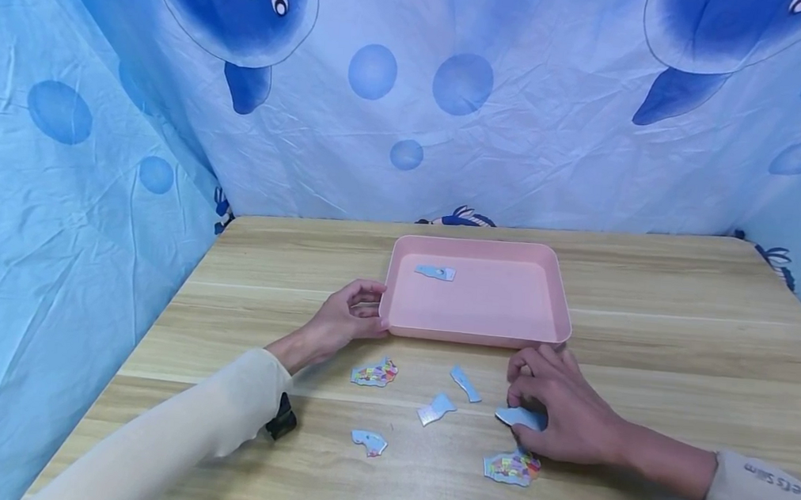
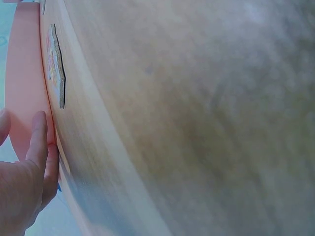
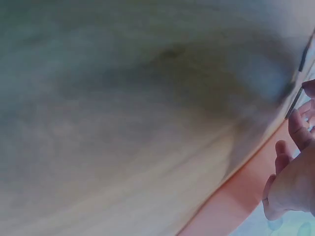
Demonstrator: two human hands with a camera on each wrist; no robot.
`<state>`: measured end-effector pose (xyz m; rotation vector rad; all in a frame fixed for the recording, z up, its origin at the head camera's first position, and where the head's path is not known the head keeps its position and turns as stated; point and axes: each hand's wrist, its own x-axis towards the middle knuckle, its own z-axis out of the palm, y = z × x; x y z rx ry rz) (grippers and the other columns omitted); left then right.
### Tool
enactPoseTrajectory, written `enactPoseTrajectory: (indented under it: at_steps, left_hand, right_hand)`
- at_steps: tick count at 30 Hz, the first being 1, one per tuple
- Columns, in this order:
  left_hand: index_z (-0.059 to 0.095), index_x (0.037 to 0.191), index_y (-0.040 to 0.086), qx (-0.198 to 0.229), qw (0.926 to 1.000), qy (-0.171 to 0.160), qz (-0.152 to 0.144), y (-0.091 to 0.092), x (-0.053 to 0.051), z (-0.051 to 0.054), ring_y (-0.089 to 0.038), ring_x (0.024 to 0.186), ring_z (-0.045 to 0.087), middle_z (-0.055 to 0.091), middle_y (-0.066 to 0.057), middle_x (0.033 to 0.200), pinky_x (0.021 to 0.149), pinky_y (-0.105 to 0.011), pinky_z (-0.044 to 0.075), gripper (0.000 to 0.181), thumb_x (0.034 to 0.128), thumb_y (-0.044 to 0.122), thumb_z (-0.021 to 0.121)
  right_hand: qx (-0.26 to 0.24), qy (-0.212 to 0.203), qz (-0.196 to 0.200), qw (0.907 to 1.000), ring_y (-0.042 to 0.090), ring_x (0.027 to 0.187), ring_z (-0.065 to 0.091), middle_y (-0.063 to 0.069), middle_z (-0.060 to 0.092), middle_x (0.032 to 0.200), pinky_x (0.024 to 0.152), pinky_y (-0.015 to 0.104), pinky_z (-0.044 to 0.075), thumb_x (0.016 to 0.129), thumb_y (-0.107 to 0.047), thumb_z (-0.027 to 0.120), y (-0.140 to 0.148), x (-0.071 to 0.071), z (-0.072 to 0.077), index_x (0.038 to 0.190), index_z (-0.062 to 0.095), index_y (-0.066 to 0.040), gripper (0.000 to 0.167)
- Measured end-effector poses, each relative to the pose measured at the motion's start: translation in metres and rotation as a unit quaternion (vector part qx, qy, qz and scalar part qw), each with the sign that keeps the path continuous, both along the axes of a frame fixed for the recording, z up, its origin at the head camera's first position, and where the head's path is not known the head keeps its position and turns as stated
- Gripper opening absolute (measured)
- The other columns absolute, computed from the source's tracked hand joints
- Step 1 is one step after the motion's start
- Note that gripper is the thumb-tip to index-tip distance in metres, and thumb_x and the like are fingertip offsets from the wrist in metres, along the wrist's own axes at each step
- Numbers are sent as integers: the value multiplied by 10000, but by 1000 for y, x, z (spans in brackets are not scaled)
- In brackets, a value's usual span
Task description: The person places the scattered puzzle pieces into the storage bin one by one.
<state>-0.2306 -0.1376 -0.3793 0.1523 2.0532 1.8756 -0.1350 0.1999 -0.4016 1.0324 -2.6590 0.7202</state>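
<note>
A pale-blue puzzle piece [image 1: 516, 416], its visible length roughly parallel to the pink tray's [image 1: 496, 306] near edge, sits nearer the person than that tray's near-right corner, pinched by the right hand [image 1: 561, 411]; the farther left hand [image 1: 344, 320] rests loosely bent fingers against its left side.

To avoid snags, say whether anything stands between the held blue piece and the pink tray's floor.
Fingers of the right hand and the near wall of the pink tray, beyond the blue piece; no other piece visibly lies between.
</note>
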Motion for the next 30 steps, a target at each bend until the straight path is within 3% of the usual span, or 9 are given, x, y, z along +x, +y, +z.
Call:
enactPoseTrajectory:
  at_steps: [6, 12, 17, 24, 30]
  left_hand:
    - [401, 1382, 7, 133, 9999, -67, -16, -1, 0, -1, -352, 1223, 511, 442, -200, 1372, 882, -390, 583, 638, 821, -122, 675]
    - [400, 1383, 6, 143, 9999, -86, -15, -1, -1, -1, -352, 1218, 514, 445, -199, 1369, 884, -391, 582, 637, 822, -121, 674]
    - [400, 1387, 9, 92, 9999, -62, -22, -1, -2, -2, -354, 1218, 514, 447, -195, 1370, 879, -385, 584, 642, 822, -105, 684]
    - [399, 1387, 9, 71, 10000, -48, -43, -2, -3, -2, -352, 1213, 518, 448, -192, 1370, 881, -387, 583, 649, 818, -101, 691]
    - [398, 1388, 15, 61, 9999, -57, -59, -2, -3, -1, -353, 1214, 516, 449, -191, 1368, 881, -380, 584, 645, 823, -93, 691]
  right_hand:
    - [-271, 41, 5, 9996, 69, 906, 360, -115, 503, 1015, 769, 279, 286, 621, -189, 827, -1, -5, 14, 749, 582, -323, 307]
    - [-531, 218, 153, 9982, 87, 919, 358, -100, 503, 1023, 764, 306, 302, 635, -152, 822, -1, -19, 31, 758, 599, -292, 291]
    - [-616, -190, -80, 9979, 116, 943, 377, -82, 499, 1026, 751, 337, 357, 658, -126, 835, -1, -35, 48, 754, 623, -289, 284]
    - [-794, -663, -195, 9944, 214, 1007, 436, 12, 512, 1023, 801, 401, 450, 709, -87, 797, -5, -64, 64, 746, 645, -197, 191]
    - [-804, -939, -216, 9921, 270, 1039, 413, 71, 527, 1025, 820, 427, 431, 727, -90, 772, -10, -95, 76, 743, 655, -146, 131]
